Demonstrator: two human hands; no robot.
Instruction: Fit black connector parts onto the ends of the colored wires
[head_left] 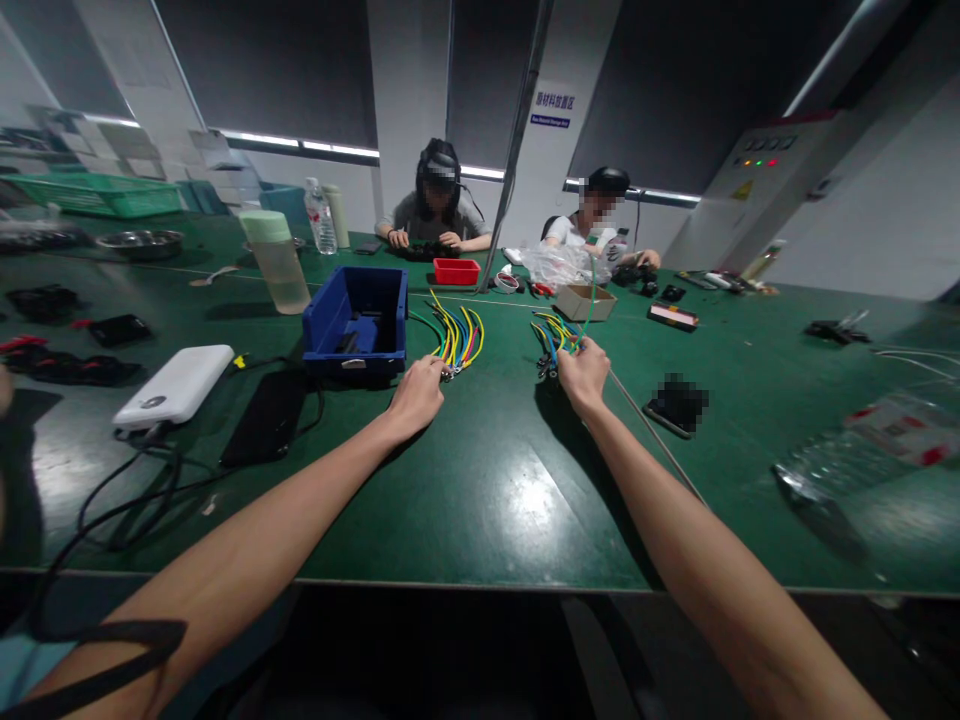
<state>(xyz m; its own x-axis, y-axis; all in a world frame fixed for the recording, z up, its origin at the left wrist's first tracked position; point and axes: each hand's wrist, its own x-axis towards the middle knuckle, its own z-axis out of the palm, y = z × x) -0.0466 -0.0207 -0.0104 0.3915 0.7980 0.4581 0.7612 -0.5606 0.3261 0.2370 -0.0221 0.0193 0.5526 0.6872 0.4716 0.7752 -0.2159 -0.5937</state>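
Observation:
My left hand (420, 393) is closed at the near ends of a fanned bundle of yellow, green, blue and red wires (466, 335) with metal end terminals. The fingertips are partly hidden, so how many wires they hold cannot be seen. My right hand (585, 375) is closed on a green wire (593, 285) that stands up above the fingers. Beside that hand lies a second bundle of coloured wires (546, 335), its terminals pointing toward me. Directly left of the first bundle sits a blue bin (352, 362) with dark pieces inside.
A white power bank (176, 385) with cables and a black phone (266, 417) lie on the left. Beyond are a cloudy bottle (276, 265), a red tray (456, 271) and a cardboard box (585, 302). A plastic bottle (870, 450) lies right. Two people work across the green table (480, 500).

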